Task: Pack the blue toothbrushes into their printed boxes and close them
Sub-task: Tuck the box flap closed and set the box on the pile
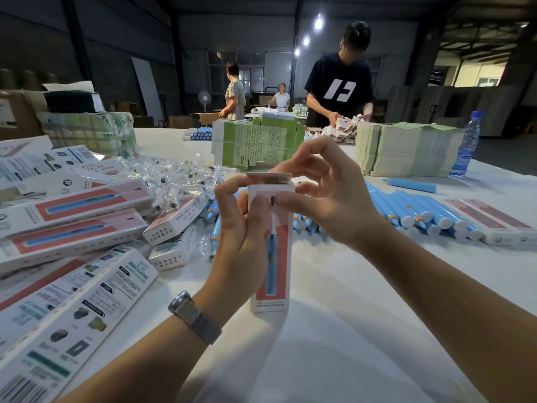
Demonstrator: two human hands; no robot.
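A tall white cardboard box printed with a blue toothbrush on red (pixel 273 251) stands upright on the white-covered table (pixel 334 330); the left hand (pixel 241 228) grips its upper part, the right hand (pixel 322 193) pinches its raised top flap; left of the box lie stacked printed boxes (pixel 72 216), right of it a row of loose blue plastic toothbrushes (pixel 421 210); beyond it rise green-printed flat carton stacks (pixel 255 141), a clear water bottle (pixel 467 144), and three people in a dim warehouse under hanging bulbs (pixel 318 23).

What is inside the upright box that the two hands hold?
The inside is hidden: the printed box stands upright, its top flap half folded. Left hand grips its side; right hand works the flap. Whether it holds a toothbrush cannot be seen.
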